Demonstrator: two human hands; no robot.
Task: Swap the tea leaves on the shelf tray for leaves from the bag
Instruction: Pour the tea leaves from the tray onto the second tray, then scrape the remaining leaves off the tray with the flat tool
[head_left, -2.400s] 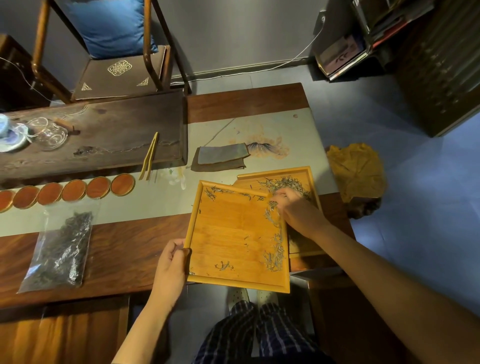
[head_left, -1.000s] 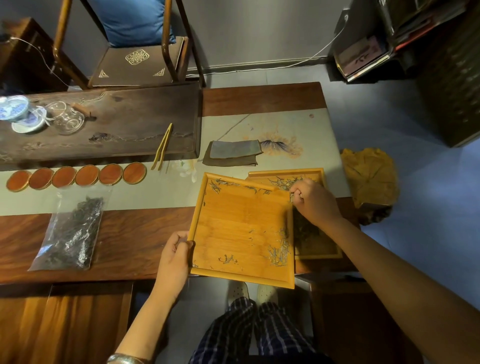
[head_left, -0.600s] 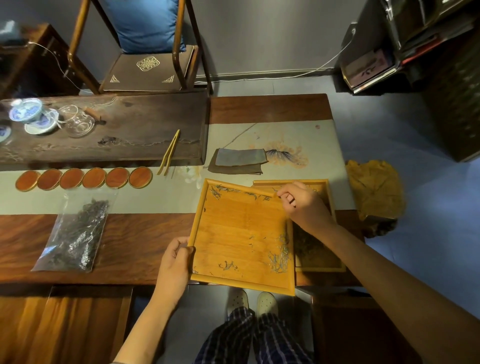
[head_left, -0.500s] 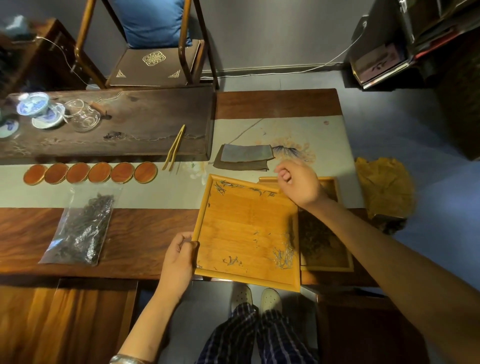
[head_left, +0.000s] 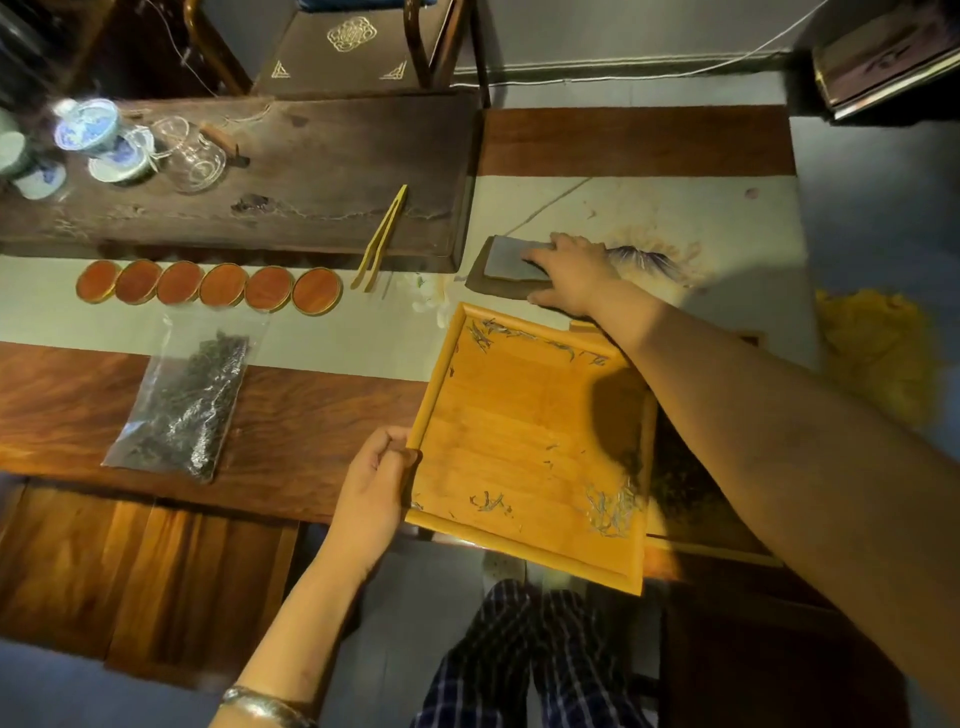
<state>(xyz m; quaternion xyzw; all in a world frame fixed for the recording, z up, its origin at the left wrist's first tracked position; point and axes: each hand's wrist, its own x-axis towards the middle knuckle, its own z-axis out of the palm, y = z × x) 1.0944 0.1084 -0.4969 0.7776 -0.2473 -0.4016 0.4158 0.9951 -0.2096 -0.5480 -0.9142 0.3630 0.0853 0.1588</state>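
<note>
A square bamboo tray (head_left: 519, 431) juts over the table's near edge, tilted, with a few pale tea leaves (head_left: 610, 509) left along its rim and corners. My left hand (head_left: 371, 483) grips its left edge. A second tray (head_left: 696, 519) holding dark leaves lies under my right forearm, mostly hidden. My right hand (head_left: 574, 273) rests flat on a folded grey cloth (head_left: 506, 262) beyond the tray, fingers spread; whether it grips the cloth I cannot tell. A clear bag of dark tea leaves (head_left: 182, 405) lies on the table at the left.
A row of several round orange coasters (head_left: 208, 283) and bamboo tongs (head_left: 379, 241) sit by a dark wooden tea board (head_left: 311, 176) carrying cups and a glass pitcher (head_left: 192, 150). A yellow cloth (head_left: 878, 353) lies off the right end. A chair stands behind.
My right hand left the tray's leaves and reached forward onto the folded cloth. My left hand keeps its hold on the tray.
</note>
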